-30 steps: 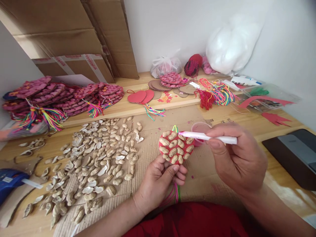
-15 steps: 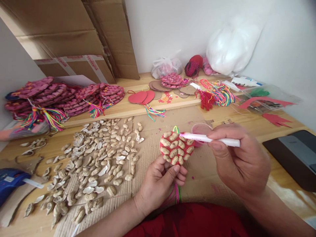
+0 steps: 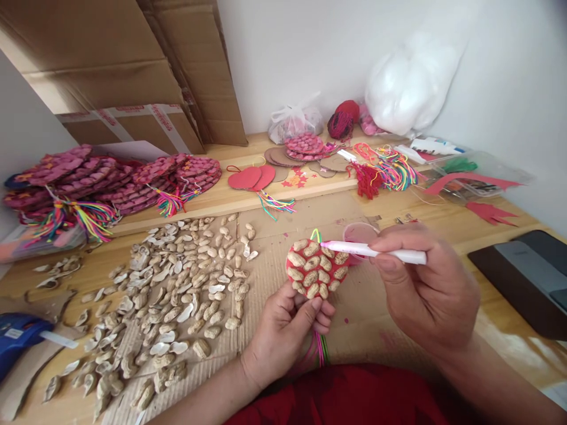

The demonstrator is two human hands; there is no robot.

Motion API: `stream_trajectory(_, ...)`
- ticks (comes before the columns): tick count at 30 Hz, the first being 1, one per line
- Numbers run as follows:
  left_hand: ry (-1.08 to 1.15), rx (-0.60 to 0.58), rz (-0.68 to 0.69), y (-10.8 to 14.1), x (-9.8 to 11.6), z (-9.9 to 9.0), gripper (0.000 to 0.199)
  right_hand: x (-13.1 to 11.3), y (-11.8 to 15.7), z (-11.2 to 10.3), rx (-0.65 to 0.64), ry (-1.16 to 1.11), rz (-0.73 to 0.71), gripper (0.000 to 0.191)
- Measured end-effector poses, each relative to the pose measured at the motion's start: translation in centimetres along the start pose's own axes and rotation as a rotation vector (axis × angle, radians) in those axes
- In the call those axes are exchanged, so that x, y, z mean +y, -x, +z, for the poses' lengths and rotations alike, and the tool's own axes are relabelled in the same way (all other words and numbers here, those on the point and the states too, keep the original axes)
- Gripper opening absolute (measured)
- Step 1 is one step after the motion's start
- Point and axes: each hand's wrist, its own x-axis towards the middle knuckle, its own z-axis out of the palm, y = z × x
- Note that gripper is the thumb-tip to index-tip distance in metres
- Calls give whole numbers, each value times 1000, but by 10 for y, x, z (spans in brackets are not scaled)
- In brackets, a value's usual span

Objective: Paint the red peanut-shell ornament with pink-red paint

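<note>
My left hand (image 3: 290, 330) is closed on the lower edge of a red heart-shaped card (image 3: 303, 261), its thumb in front. Rows of peanut shells (image 3: 311, 276) cover the card's face. A yellow-green cord loop (image 3: 316, 235) stands at its top, and pink and green cords hang below my hand. Between thumb and fingers, my right hand (image 3: 427, 289) pinches a white marker pen (image 3: 354, 248). Its pink tip is at the card's upper edge, by the top shells; whether it touches, I cannot tell. Behind the pen sits a small clear cup (image 3: 361, 233) with pink in it.
Loose peanut shells (image 3: 177, 295) spread over the cardboard sheet at left, near a blue glue gun (image 3: 22, 333). Pink shell-covered discs (image 3: 66, 171) are piled at the back left. Red card pieces (image 3: 245, 177), tassels (image 3: 394, 168), a plastic box (image 3: 482, 177) and a dark phone-like object (image 3: 522, 283) lie around.
The pen's tip has shifted very slightly left along the heart's upper edge. Both hands keep their holds. The whole view has tilted a little.
</note>
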Motion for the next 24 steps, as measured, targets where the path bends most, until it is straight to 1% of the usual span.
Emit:
stream_trajectory(3,-10,-3,-2,0,-1,0,37,1,0,0,2,-26,-8,29)
stream_trajectory(5,-10,6,-10,0,-2,0,38,1,0,-1,0,-29,0,27)
stream_trajectory(8,-5,15,-16,1,-3,0,38,1,0,-2,36,-7,10,22)
stream_trajectory(12,-8,20,-7,1,-4,0,37,-2,0,-4,92,4,8,21)
stream_trajectory(18,-24,13,11,1,-5,0,33,-3,0,-5,70,-7,11,20)
stream_trajectory(24,-27,16,21,-1,-8,0,32,-4,0,-5,120,-35,27,23)
